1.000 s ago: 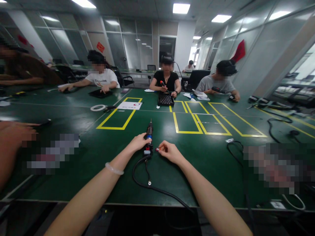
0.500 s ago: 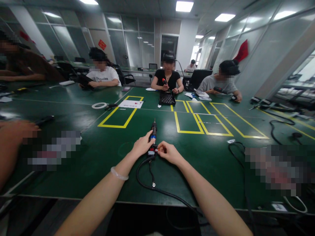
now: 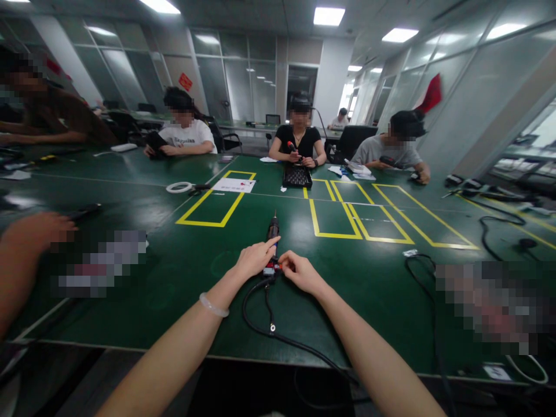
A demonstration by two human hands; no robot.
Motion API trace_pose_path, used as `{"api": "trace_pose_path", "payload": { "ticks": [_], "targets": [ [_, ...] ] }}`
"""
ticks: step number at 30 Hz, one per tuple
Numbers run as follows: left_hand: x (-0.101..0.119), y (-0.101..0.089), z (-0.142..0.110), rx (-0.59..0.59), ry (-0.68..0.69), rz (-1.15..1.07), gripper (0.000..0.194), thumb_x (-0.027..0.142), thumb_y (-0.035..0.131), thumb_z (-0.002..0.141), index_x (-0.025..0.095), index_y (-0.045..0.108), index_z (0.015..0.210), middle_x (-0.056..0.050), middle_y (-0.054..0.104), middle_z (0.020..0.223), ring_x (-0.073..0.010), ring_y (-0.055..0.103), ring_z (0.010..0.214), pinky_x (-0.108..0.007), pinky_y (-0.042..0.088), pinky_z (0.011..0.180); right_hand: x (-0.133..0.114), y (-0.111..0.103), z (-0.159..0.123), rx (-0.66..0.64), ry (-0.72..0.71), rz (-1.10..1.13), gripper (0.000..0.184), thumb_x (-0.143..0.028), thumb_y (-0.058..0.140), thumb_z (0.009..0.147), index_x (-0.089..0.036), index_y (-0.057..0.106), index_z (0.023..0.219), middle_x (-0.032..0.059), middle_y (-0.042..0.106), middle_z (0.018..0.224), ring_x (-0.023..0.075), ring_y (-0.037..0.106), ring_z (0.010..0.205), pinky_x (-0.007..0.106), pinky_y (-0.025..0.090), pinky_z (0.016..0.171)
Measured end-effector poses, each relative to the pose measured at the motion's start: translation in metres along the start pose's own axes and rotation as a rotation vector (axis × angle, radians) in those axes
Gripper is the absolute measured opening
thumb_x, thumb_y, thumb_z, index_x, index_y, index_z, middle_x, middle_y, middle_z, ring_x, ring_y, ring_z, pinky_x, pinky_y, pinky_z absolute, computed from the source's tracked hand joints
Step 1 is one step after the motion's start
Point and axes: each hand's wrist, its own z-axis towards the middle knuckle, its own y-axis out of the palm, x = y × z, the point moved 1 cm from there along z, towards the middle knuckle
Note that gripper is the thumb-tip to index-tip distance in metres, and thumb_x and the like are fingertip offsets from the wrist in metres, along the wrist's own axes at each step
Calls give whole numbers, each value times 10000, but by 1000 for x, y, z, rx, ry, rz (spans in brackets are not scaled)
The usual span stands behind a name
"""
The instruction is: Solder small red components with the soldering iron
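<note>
Lying across black cylindrical power tool with blue band [image 3: 273, 230]: left hand [image 3: 256, 258]; cannot tell if fingers close around barrel. Right hand [image 3: 300, 271] at tool's rear right side, thumb and forefinger pinching small orange-red piece [image 3: 278, 267]; contact with tool unclear. Tool on glossy green tabletop [image 3: 369, 301] under left hand, thin metal tip pointing away. Black flexible cable [image 3: 299, 347] and short black lead with silver ring terminal [image 3: 273, 328] nearer body than grip.
</note>
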Motion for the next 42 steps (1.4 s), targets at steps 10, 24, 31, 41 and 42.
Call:
{"api": "trace_pose_path", "payload": {
  "ticks": [10,24,31,41,42],
  "targets": [
    [-1,0,-3,32,13,31,499,559,241,917,454,366,1388,-60,625,1102,-284,608,994,-369,457,772,1,-2,0,-32,-21,-23,226,-80,419,769,-198,480,952,-16,600,766,120,553,679,234,415,675],
    [11,-2,-13,23,88,39,520,613,319,878,373,534,1286,-79,284,1487,-327,459,1213,-460,385,964,-1,-6,-2,-22,-3,67,188,-62,387,752,-209,429,861,-26,599,744,119,570,671,234,425,682],
    [23,0,-16,10,51,94,555,577,511,789,297,538,1268,-114,231,1515,-338,490,1171,-453,418,927,11,-13,0,81,46,30,100,-116,428,775,-203,453,816,-25,599,711,126,564,658,234,425,670],
    [5,-5,-14,-28,60,234,643,432,529,761,344,418,1389,-80,228,1530,-349,414,1237,-469,413,919,11,-17,-1,76,60,-14,128,-96,426,781,-201,483,828,-21,626,711,121,572,648,227,423,660],
    [-1,-7,-14,-31,73,245,647,436,524,761,347,413,1393,-70,221,1534,-346,407,1243,-466,410,925,11,-18,-1,74,59,-16,126,-98,428,783,-201,485,828,-21,627,711,122,573,650,228,423,661]
  ]
}}
